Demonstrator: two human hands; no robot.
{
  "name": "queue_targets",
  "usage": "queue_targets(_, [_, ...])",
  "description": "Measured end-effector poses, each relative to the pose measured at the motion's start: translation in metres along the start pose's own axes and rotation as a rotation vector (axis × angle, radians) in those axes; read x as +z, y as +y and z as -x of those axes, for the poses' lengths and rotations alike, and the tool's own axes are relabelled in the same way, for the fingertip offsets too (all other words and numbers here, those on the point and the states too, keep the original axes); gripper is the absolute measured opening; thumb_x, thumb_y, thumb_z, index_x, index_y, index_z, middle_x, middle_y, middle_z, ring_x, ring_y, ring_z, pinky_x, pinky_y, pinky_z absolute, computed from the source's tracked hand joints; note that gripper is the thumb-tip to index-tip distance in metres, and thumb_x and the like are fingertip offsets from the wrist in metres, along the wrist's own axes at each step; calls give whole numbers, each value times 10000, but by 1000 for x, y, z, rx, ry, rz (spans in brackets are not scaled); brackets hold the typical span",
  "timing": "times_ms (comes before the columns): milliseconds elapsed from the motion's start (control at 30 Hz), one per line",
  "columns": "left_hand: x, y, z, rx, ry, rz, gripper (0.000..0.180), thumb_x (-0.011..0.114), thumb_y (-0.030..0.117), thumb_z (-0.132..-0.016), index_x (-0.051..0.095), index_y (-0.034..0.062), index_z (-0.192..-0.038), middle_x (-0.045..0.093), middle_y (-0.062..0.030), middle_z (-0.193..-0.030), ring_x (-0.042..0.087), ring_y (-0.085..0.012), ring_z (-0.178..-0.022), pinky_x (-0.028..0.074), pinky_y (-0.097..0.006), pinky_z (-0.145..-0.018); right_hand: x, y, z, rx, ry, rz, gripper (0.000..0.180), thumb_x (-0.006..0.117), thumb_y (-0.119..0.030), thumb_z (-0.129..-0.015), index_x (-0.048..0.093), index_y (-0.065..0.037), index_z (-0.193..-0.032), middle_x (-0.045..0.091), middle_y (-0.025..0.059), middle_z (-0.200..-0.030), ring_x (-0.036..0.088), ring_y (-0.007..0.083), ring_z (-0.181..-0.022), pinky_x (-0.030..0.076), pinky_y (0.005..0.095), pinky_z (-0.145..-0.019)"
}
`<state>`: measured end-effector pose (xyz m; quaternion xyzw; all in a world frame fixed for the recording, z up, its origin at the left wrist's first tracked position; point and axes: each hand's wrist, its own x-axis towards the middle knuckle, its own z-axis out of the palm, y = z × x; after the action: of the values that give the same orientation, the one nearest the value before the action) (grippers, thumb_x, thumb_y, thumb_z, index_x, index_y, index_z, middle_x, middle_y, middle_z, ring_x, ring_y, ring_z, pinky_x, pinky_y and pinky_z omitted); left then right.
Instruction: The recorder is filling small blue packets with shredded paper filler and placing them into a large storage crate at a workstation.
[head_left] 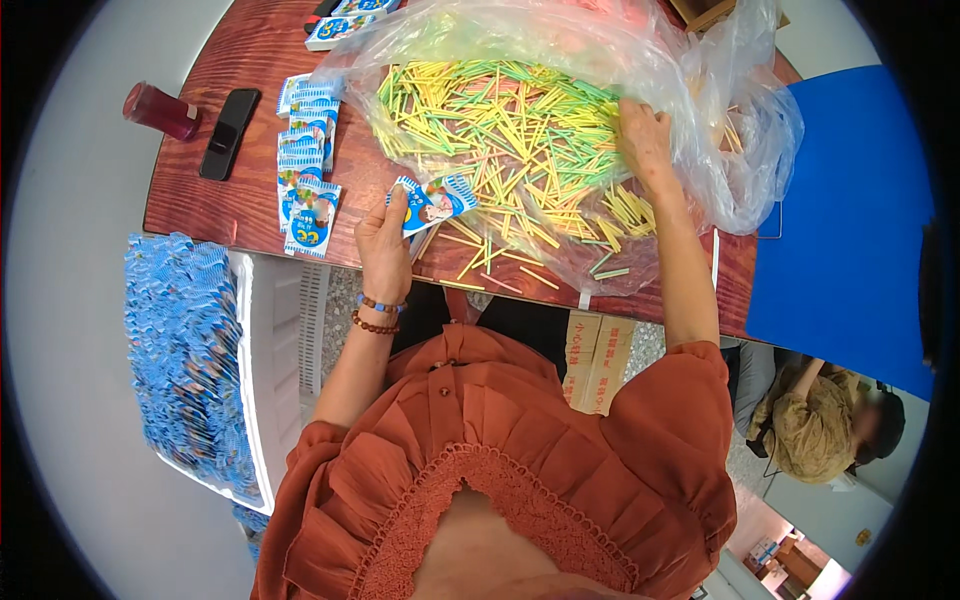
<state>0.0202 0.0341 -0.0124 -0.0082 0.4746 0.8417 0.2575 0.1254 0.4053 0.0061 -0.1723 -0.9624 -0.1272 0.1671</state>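
Between the thumb and fingers of my left hand (383, 235) is a small blue-and-white packet (440, 202), held over the table's near edge. A large heap of thin yellow, green and pink sticks (510, 130) is spread on an opened clear plastic bag (500, 32). My right hand (645, 145) reaches into the heap's right side, its fingers curled at the sticks; their tips are partly hidden, so what they grip does not show. Left of my left hand, similar packets (312, 218) lie overlapping in a column.
A black phone (229, 135) and a dark red jar (163, 111) lie at the table's left. Below stands a white bin (250, 380) heaped with blue packets (185, 340). Rightward are a blue panel (840, 200) and a seated person (822, 425). A cardboard box (597, 360) is underneath.
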Motion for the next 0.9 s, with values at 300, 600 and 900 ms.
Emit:
queue_targets(300, [-5,2,1,0,17,6,188,599,201,-969,690,44,-921,672,25,-871,582,-17,-728,471,-198,-631,-25,-7,-15,125,-220,-410,171,550,-192,-930,532,-22,-924,583,221,-680,585,428,-748,404,466,-757])
queue_targets(600, [5,19,2,8,6,48,210,576,198,-979,680,28,-912,687,-18,-888,635,-66,-771,507,-219,-677,-64,-48,-25,299,-1,-1080,166,482,-161,-994,566,-20,-968,666,137,-915,635,322,-1023,455,411,-889])
queue_targets(900, [30,15,-9,46,-25,171,248,565,213,-985,671,7,-896,685,-49,-914,646,-100,-807,530,-263,-738,-106,-182,-27,309,208,-2349,174,396,-111,-1025,473,16,-1114,660,194,-1015,581,377,-1139,390,460,-1038])
